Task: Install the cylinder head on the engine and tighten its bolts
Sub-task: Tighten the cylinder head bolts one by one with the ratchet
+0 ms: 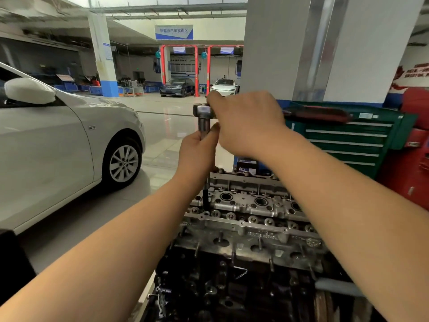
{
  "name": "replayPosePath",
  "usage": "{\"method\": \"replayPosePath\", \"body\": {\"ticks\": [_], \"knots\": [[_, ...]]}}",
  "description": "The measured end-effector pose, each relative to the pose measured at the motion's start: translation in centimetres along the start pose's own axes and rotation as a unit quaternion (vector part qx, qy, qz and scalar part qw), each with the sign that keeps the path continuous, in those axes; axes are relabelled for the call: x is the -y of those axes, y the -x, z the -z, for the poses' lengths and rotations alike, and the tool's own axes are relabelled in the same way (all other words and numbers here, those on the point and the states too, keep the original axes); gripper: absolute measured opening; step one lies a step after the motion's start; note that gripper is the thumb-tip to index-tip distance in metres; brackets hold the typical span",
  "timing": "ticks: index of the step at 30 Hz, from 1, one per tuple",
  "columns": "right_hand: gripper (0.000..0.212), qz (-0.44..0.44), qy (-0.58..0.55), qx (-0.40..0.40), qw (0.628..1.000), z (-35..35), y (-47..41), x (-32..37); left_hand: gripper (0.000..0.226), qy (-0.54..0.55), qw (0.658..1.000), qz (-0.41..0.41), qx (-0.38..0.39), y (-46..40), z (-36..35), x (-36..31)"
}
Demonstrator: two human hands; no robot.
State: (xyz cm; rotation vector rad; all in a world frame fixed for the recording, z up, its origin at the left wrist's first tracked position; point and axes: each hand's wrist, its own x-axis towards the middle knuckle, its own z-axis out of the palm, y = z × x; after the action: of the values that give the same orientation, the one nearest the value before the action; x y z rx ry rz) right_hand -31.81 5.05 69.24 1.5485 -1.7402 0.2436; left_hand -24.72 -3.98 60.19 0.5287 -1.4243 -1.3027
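Observation:
The aluminium cylinder head (250, 219) sits on the dark engine block (222, 287) at lower centre. A ratchet wrench (202, 110) stands above the head's far-left corner, its long extension bar (206, 196) running straight down into a bolt hole there. My left hand (197, 152) grips the upper part of the extension, just under the ratchet head. My right hand (246, 122) grips the ratchet handle from the right and hides most of it.
A silver car (65, 135) stands close on the left. A green tool cabinet (352, 140) and a red cabinet (415, 159) are behind the engine on the right. A wide grey pillar (301, 47) rises behind my hands. Two more cars are parked far back.

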Motion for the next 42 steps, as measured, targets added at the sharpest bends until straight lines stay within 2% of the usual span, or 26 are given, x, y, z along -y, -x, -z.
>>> {"method": "replayPosePath", "body": {"ticks": [2, 3, 4, 6, 10, 13, 16, 18, 20, 22, 23, 24, 25, 27, 29, 31, 33, 35, 37, 38, 40, 41, 42], "knots": [[0.041, -0.02, -0.23, 0.029, 0.973, -1.3, -0.7, -1.7, 0.048, -0.019, 1.0, -0.02, -0.003, 0.5, -0.1, 0.1], [0.041, -0.033, -0.312, 0.041, 0.949, -1.8, -1.0, -2.1, 0.048, -0.031, 0.999, -0.032, -0.002, 0.8, -0.3, 0.2], [0.04, -0.04, -0.344, 0.055, 0.936, -2.1, -1.1, -2.1, 0.046, -0.036, 0.999, -0.039, -0.004, 1.0, -0.4, 0.2], [0.034, -0.047, -0.301, 0.072, 0.95, -2.6, -1.6, -1.9, 0.043, -0.037, 0.998, -0.047, -0.017, 1.0, -0.4, 0.5], [0.006, -0.085, -0.067, 0.055, 0.993, -0.9, -1.6, -0.2, 0.043, -0.08, 0.99, -0.105, -0.057, 0.4, -0.1, 1.3], [0.025, -0.116, 0.108, 0.011, 0.987, 0.3, -0.3, 1.6, 0.036, -0.129, 0.98, -0.142, -0.054, -0.1, 0.3, 1.4], [0.026, -0.099, 0.139, -0.011, 0.985, 0.8, 0.2, 2.3, 0.031, -0.163, 0.973, -0.151, -0.058, -0.3, 0.4, 1.6], [0.015, -0.062, 0.087, -0.028, 0.994, 0.1, -0.3, 1.1, 0.04, -0.167, 0.974, -0.131, -0.079, 0.0, 0.4, 1.5], [0.009, -0.039, -0.062, 0.001, 0.997, -0.8, -0.9, -0.4, 0.041, -0.178, 0.971, -0.131, -0.087, 0.4, 0.5, 1.4], [0.024, -0.071, -0.281, 0.037, 0.956, -1.3, -0.8, -0.9, 0.037, -0.204, 0.964, -0.152, -0.074, 0.9, 0.4, 1.4], [0.031, -0.085, -0.338, 0.045, 0.936, -1.5, -0.7, -0.7, 0.036, -0.211, 0.962, -0.159, -0.069, 1.0, 0.3, 1.3], [0.035, -0.094, -0.34, 0.052, 0.934, -1.6, -0.8, -0.4, 0.035, -0.211, 0.962, -0.157, -0.071, 1.0, 0.2, 1.3], [0.035, -0.098, -0.304, 0.055, 0.946, -1.7, -0.9, -0.3, 0.036, -0.211, 0.962, -0.152, -0.08, 0.8, 0.2, 1.3], [0.03, -0.092, -0.133, 0.062, 0.985, -1.4, -1.2, 0.0, 0.042, -0.235, 0.954, -0.156, -0.1, 0.3, 0.3, 1.3], [0.032, -0.112, 0.026, 0.069, 0.991, -0.3, -0.9, 0.3, 0.042, -0.27, 0.942, -0.175, -0.1, 0.1, 0.4, 1.4], [0.023, -0.12, 0.1, 0.063, 0.986, 0.6, -0.3, 1.4, 0.036, -0.281, 0.938, -0.183, -0.091, 0.2, 0.3, 1.4], [0.013, -0.112, 0.098, 0.044, 0.988, 1.1, 0.5, 2.3, 0.033, -0.261, 0.945, -0.171, -0.095, 0.6, 0.2, 1.3], [0.016, -0.079, 0.063, 0.01, 0.995, 0.8, 0.1, 1.8, 0.036, -0.236, 0.955, -0.133, -0.121, 1.2, 0.0, 1.0], [0.021, -0.037, -0.043, 0.014, 0.998, 0.2, -0.7, 0.7, 0.038, -0.187, 0.965, -0.079, -0.164, 1.9, -0.8, 0.7], [0.027, -0.043, -0.143, 0.022, 0.989, -0.3, -0.8, 0.4, 0.038, -0.148, 0.971, -0.055, -0.18, 2.3, -1.4, 0.5], [0.046, -0.087, -0.362, 0.039, 0.927, -0.7, -0.7, 0.6, 0.035, -0.109, 0.977, -0.031, -0.183, 3.0, -2.5, 0.2], [0.05, -0.107, -0.397, 0.049, 0.91, -0.9, -0.5, 0.8, 0.034, -0.113, 0.977, -0.025, -0.179, 3.1, -2.8, 0.1], [0.049, -0.117, -0.383, 0.054, 0.915, -1.1, -0.6, 0.7, 0.036, -0.115, 0.978, -0.018, -0.175, 3.0, -2.9, 0.0]]}}
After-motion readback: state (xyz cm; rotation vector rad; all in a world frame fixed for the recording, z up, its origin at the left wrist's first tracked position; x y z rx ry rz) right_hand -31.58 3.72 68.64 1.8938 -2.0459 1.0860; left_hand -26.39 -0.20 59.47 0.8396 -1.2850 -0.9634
